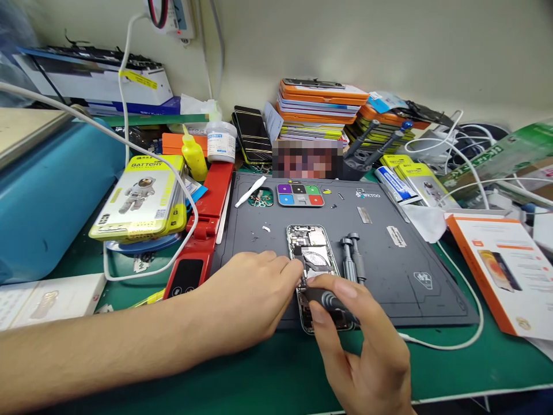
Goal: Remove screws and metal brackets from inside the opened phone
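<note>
An opened phone [317,256] lies on the dark grey work mat [268,259], its inner parts exposed. My left hand [254,294] rests at the phone's left edge with fingers curled together; what they hold, if anything, is hidden. In my right hand [367,340] a dark screwdriver [330,301] is gripped between thumb and fingers, low over the phone's lower half. Its tip is hard to make out near my left fingertips. Two grey screwdrivers [354,259] lie side by side just right of the phone.
A coloured screw tray [300,195] and a white tool [251,191] lie at the mat's back. Left are a red device [203,230], battery boxes [138,199] and a white cable [196,213]. An orange-edged box [503,271] stands right; stacked boxes [322,109] line the wall.
</note>
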{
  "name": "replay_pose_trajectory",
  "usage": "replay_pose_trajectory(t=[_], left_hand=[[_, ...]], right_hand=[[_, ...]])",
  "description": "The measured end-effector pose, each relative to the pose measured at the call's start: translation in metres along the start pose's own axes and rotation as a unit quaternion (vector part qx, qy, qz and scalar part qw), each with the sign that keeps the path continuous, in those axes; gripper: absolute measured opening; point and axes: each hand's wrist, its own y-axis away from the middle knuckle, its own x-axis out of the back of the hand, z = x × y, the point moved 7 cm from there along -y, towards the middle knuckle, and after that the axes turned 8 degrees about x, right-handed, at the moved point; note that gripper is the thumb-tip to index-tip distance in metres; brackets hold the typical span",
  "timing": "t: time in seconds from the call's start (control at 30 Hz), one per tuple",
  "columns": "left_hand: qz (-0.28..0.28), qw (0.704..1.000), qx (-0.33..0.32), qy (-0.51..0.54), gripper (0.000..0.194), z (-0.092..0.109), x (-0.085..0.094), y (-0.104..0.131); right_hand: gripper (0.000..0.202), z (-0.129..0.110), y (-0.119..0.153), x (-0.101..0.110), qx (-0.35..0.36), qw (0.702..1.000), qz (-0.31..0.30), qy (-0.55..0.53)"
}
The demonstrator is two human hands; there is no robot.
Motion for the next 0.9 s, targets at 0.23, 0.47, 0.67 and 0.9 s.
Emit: replay_pose_trajectory(t=[0.23,0.47,0.67,0.9], left_hand=[[0.012,1.0,-0.011,-0.013,0.01,0.002,0.001,0.001],[0.013,1.0,-0.012,-0.005,0.01,0.0,0.002,0.001],[-0.001,0.999,0.036,0.02,0.014,-0.006,0.003,0.0],[0.034,0.998,0.04,0.034,0.017,-0.007,0.009,0.003]], right_hand=[[0.084,-0.002,0.005,-0.001,-0.011,1.0,0.0,-0.002],[0.086,0.001,0.013,0.001,-0.041,0.999,0.009,-0.02],[0.075,0.004,0.014,0.004,-0.094,0.995,0.036,0.006],[0.069,0.006,0.006,0.004,-0.106,0.992,0.051,0.044]])
